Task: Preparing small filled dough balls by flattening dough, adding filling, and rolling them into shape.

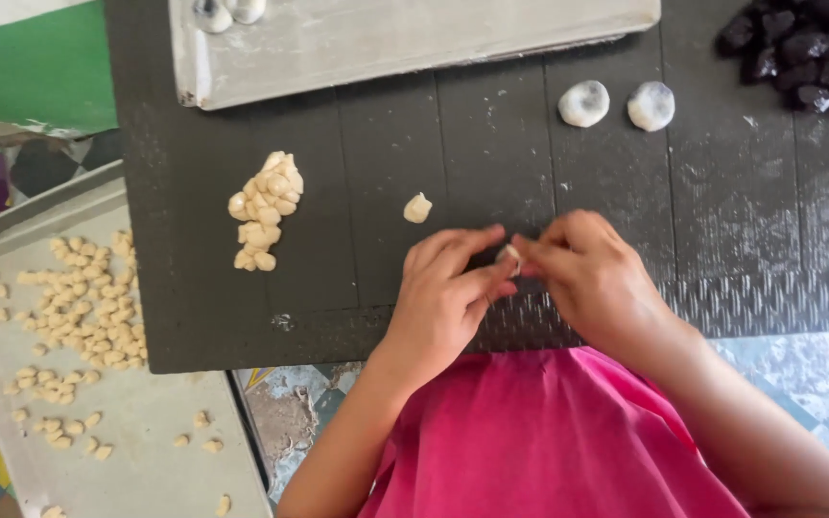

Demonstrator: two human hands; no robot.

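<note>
My left hand [448, 293] and my right hand [587, 273] meet over the dark board [491, 163], fingertips pinched together on a small piece of pale dough [509, 255]. Most of that piece is hidden by my fingers. One loose dough piece [417, 208] lies just beyond my left hand. A pile of small dough pieces [264, 211] sits further left on the board. Two round white dough balls with dark filling showing [584, 103] [651, 105] rest beyond my right hand.
A heap of dark filling lumps [803, 48] fills the far right corner. A floured metal tray [405, 38] lies across the far edge of the board. At the left, another tray [146, 422] holds several scattered dough pieces. My pink garment [549, 441] is below.
</note>
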